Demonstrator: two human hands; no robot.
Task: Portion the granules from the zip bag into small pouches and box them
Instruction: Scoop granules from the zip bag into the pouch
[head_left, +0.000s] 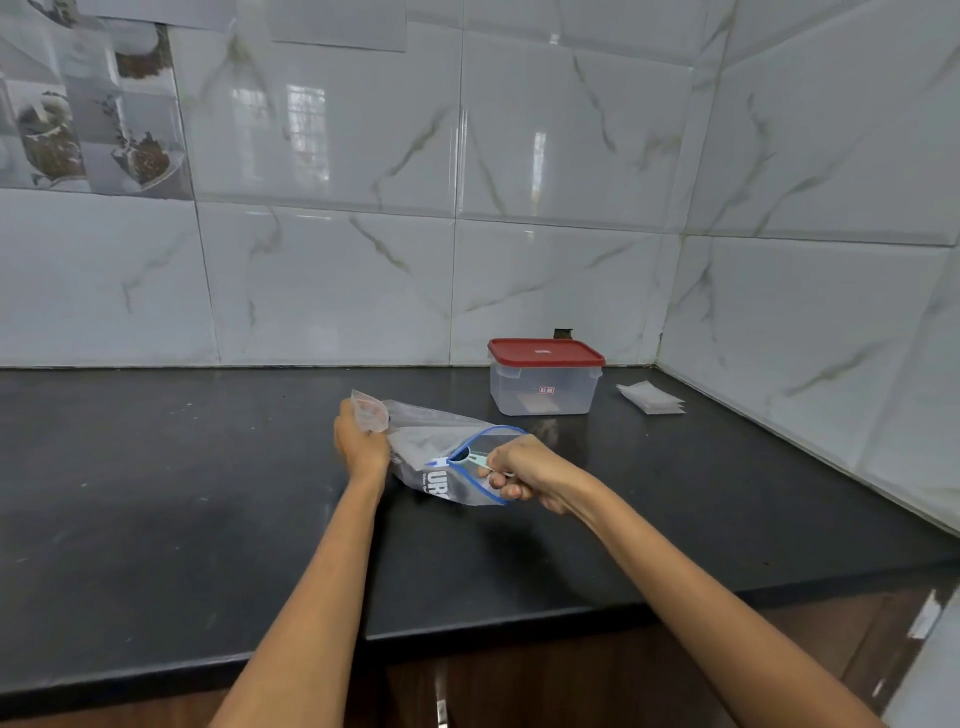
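A clear zip bag (426, 447) with a blue zip line and white lettering lies on the black counter, its mouth open toward the right. My left hand (360, 441) grips the bag's far left end together with a small clear pouch (370, 411). My right hand (524, 474) holds a pale measuring scoop (467, 456) by its handle, the bowl of the scoop inside the bag's mouth. A clear plastic box (543, 387) with a red lid, closed, stands behind the bag. A stack of small empty pouches (652, 397) lies to the right of the box.
The black counter (156, 493) runs along a marble-tiled wall and meets a side wall at the right corner. Its front edge is stepped, with dark wooden cabinets (571, 675) below.
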